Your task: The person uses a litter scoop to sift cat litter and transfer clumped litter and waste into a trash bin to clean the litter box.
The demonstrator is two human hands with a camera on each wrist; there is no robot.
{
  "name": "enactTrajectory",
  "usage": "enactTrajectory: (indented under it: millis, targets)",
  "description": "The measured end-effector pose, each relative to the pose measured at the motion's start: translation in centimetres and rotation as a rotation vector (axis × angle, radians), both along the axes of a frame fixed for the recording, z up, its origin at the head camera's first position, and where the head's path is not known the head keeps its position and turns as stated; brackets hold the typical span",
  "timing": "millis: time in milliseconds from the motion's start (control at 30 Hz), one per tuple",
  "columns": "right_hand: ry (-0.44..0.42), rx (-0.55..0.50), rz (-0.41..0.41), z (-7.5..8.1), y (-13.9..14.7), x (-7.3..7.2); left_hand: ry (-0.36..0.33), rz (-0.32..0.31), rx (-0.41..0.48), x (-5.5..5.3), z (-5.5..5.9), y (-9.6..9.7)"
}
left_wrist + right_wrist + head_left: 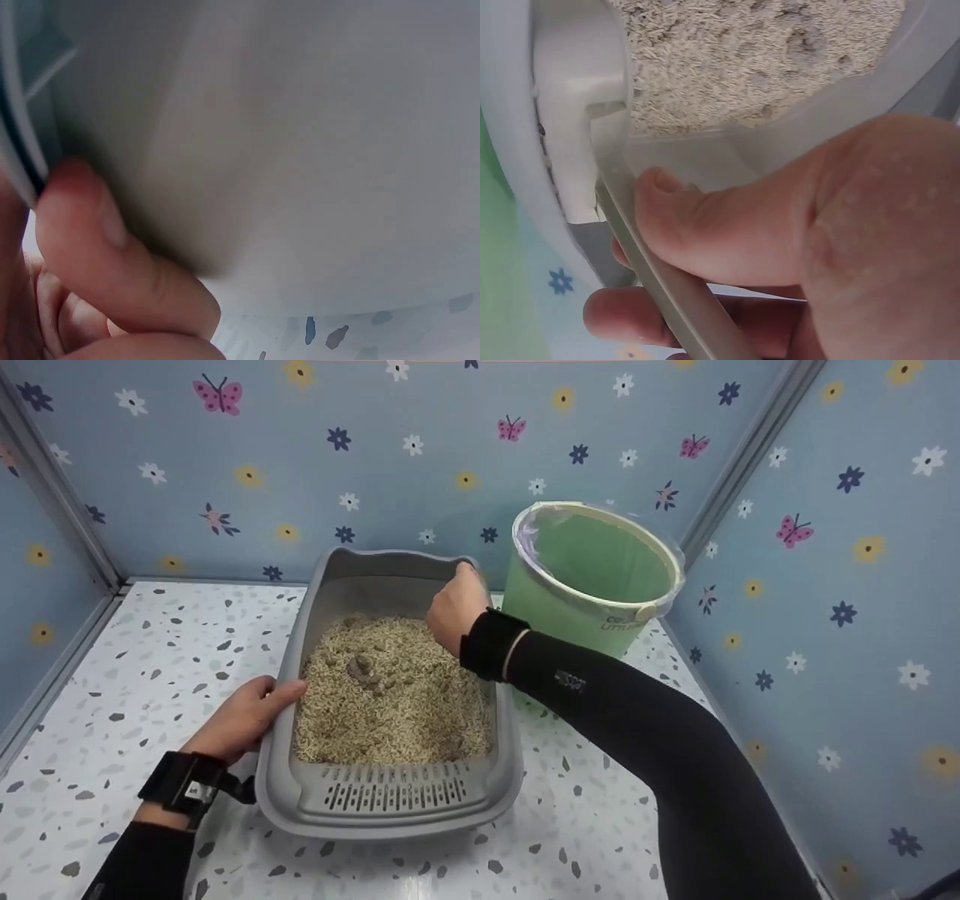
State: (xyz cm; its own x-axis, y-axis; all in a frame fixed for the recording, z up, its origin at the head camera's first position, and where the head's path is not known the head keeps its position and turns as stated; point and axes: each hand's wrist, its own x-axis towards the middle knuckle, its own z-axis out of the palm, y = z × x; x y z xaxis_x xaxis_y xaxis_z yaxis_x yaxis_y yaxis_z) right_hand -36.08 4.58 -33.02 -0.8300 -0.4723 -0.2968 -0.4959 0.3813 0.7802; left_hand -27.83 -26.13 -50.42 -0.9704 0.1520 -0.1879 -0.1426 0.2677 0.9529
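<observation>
A grey litter box (390,823) stands on the speckled surface, filled with pale pellet litter (405,712). One dark clump (363,669) lies on the litter, left of the middle. My left hand (238,718) grips the box's left rim, thumb on top; the left wrist view shows a finger (112,255) bent under that rim. At the far right corner of the box, my right hand (459,607) holds a pale grey litter scoop (679,300) by its handle. The scoop's broad end is against the box wall in the right wrist view; the hand mostly hides it in the head view.
A green bin (570,622) with a clear liner over its rim stands just right of the box's far end. Blue panels (420,465) printed with flowers and butterflies close off the back and both sides. Slots run through the box's front ledge (394,789).
</observation>
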Motion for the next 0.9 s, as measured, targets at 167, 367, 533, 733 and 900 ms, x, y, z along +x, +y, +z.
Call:
enactTrajectory:
  millis: [167, 367, 533, 733, 900]
  targets:
    - [-0.023, -0.104, -0.019, -1.3, 0.7, -1.1, 0.003, -0.004, -0.01, 0.0, 0.0, 0.0]
    - [-0.048, -0.192, 0.025, -2.0, 1.4, -1.7, -0.002, -0.006, -0.011, 0.0, 0.0, -0.1]
    - [-0.063, -0.277, 0.043, -2.1, 2.3, -1.8, 0.006, -0.005, -0.011, 0.1, 0.1, -0.1]
    - [-0.104, -0.332, 0.036, -2.1, 2.7, -2.1, 0.008, 0.003, -0.019, 0.2, 0.2, 0.0]
    - [-0.134, -0.379, 0.019, -2.4, 2.8, -3.0, 0.005, 0.002, -0.007, 0.2, 0.1, -0.1]
